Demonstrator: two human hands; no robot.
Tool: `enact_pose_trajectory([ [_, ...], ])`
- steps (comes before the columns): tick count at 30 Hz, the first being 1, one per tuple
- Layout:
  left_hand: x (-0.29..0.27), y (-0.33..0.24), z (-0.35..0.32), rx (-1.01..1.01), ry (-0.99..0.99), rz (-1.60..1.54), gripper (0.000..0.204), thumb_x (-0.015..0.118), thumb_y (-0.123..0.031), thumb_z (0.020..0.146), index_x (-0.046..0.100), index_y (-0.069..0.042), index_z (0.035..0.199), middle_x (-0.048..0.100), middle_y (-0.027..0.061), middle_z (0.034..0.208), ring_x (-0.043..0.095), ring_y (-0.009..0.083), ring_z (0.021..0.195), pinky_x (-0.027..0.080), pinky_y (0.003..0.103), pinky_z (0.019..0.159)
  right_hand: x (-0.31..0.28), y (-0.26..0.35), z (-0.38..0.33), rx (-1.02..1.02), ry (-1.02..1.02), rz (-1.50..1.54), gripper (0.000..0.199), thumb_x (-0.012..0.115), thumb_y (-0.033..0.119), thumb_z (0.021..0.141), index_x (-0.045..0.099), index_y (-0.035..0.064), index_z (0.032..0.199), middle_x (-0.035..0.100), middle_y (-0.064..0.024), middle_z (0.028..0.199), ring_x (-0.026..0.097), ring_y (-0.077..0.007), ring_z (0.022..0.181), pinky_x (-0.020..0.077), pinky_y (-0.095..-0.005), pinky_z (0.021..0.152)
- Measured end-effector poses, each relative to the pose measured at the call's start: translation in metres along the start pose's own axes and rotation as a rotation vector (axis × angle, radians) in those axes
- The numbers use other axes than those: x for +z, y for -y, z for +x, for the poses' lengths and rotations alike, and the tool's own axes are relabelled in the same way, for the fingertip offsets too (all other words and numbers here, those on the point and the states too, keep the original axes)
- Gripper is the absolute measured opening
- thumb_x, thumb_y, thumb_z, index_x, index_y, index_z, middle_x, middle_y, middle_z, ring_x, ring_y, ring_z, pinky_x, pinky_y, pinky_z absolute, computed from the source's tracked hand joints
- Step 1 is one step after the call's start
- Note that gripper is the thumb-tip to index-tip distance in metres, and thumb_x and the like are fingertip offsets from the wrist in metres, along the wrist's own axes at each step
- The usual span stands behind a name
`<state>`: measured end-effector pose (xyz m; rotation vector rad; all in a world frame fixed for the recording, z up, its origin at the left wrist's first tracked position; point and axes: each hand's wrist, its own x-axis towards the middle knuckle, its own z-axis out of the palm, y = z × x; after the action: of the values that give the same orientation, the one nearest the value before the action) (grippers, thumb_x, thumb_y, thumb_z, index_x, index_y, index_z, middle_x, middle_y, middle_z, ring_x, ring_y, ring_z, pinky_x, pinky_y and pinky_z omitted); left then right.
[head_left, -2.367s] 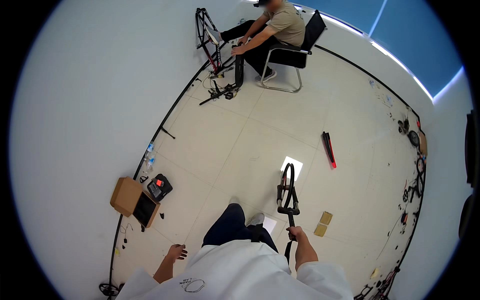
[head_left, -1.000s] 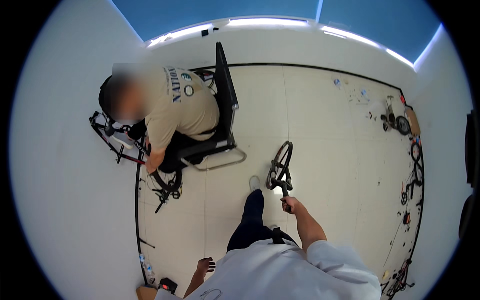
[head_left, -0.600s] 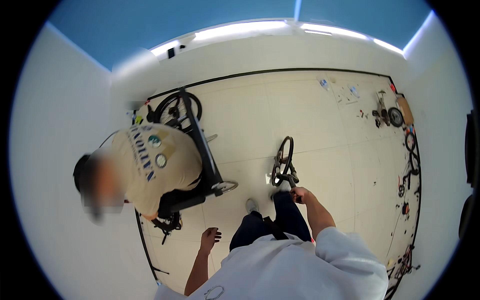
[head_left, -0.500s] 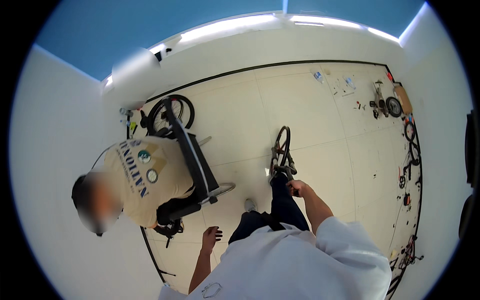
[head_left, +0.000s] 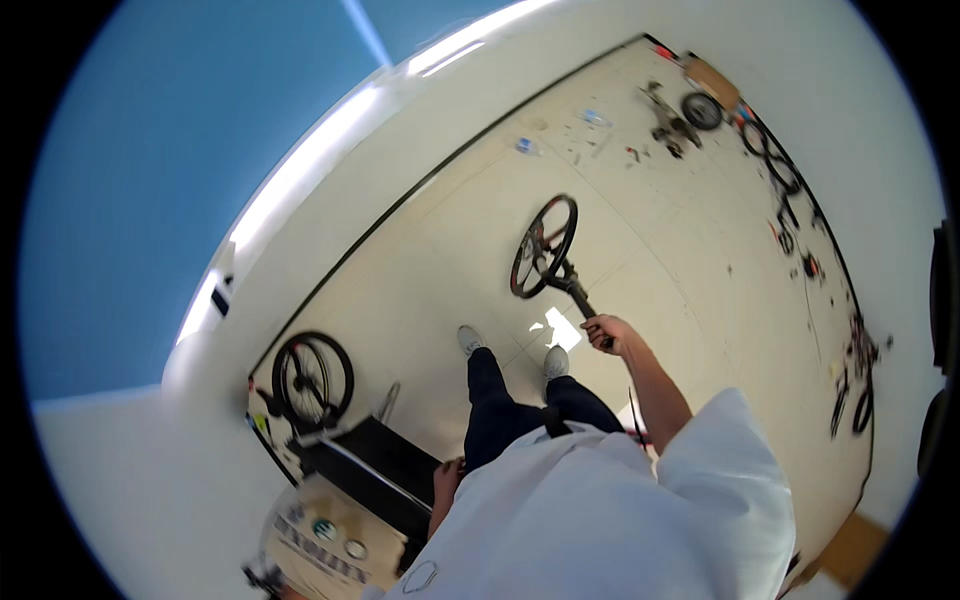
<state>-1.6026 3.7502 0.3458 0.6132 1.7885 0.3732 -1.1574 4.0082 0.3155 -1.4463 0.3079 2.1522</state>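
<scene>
One hand, the right hand (head_left: 608, 334), is gripping the dark tube of a fork (head_left: 575, 292), its fingers curling around it near the end. At the fork's far end the person is holding out a small black wheel (head_left: 541, 262), slanting over the pale floor (head_left: 650, 350); from where I'm standing I'm not managing to tell whether its rim is touching the tiles. The left hand (head_left: 447, 482) is hanging to the left of that wheel and much nearer the body, just beside the thigh; it's partly hiding, so I'm not able to tell how its fingers are set. Two pale shoes (head_left: 470, 341) are standing on the body side of the small wheel. Off to its left and nearer the body, a black chair (head_left: 385, 465) is standing, a co-worker in a beige shirt (head_left: 330, 540) showing right by it. A larger spoked wheel (head_left: 312, 382) is resting well to the small wheel's left. Farther out than the small wheel, two clear-and-blue plastic pieces (head_left: 527, 146) are lying, and well to its right loose bicycle parts (head_left: 787, 242) are lining the room's dark edge.
</scene>
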Motion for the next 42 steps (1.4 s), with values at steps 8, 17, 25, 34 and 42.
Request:
enact_pose_trajectory([
  [8, 0.032, -0.304, 0.172, 0.223, 0.677, 0.151, 0.044, 0.057, -0.040, 0.096, 0.061, -0.003, 0.119, 0.068, 0.0076, 0.103, 0.064, 0.0167, 0.090, 0.051, 0.031, 0.079, 0.099, -0.049, -0.243, -0.538, -0.377, -0.194, 0.022, 0.063, 0.009, 0.085, 0.047, 0.0056, 0.070, 0.041, -0.0010, 0.049, 0.041, -0.0122, 0.037, 0.0319, -0.0284, 0.037],
  [17, 0.265, -0.432, -0.050, -0.421, 1.738, -0.110, 0.027, 0.061, -0.033, 0.096, 0.058, -0.009, 0.107, 0.065, 0.0063, 0.093, 0.064, 0.0155, 0.086, 0.052, 0.032, 0.082, 0.168, -0.162, -0.245, -0.795, -0.287, 0.450, 0.022, 0.064, -0.004, 0.082, 0.045, 0.0062, 0.089, 0.036, 0.0013, 0.049, 0.034, -0.0086, 0.034, 0.0241, -0.0267, 0.032],
  [25, 0.363, -0.431, -0.005, -0.108, 1.218, 0.289, 0.049, 0.067, -0.039, 0.092, 0.033, -0.019, 0.064, 0.024, -0.0085, 0.049, 0.026, 0.0062, 0.038, 0.023, 0.026, 0.038, 0.109, -0.104, -0.150, -1.009, -0.065, 0.603, 0.022, 0.061, -0.001, 0.086, 0.042, 0.0081, 0.082, 0.035, 0.0012, 0.048, 0.036, -0.0094, 0.036, 0.0278, -0.0279, 0.033],
  [34, 0.412, -0.497, 0.079, 0.254, 1.408, 0.394, 0.025, 0.053, -0.024, 0.101, 0.047, -0.016, 0.078, 0.029, -0.0069, 0.047, 0.026, 0.0051, 0.035, 0.025, 0.023, 0.034, 0.063, 0.001, -0.017, -1.522, -0.397, 0.258, 0.016, 0.062, 0.005, 0.080, 0.052, -0.0033, 0.089, 0.052, -0.0105, 0.055, 0.056, -0.0205, 0.048, 0.0457, -0.0360, 0.048],
  [42, 0.504, -0.543, 0.144, 0.580, 1.540, 0.794, 0.034, 0.059, -0.023, 0.098, 0.041, -0.013, 0.071, 0.028, -0.0038, 0.046, 0.027, 0.0088, 0.034, 0.026, 0.026, 0.034, 0.052, 0.168, 0.084, -1.280, -1.028, 0.642, 0.028, 0.071, 0.031, 0.079, 0.067, 0.0033, 0.084, 0.063, -0.0215, 0.071, 0.062, -0.0420, 0.071, 0.0487, -0.0463, 0.064],
])
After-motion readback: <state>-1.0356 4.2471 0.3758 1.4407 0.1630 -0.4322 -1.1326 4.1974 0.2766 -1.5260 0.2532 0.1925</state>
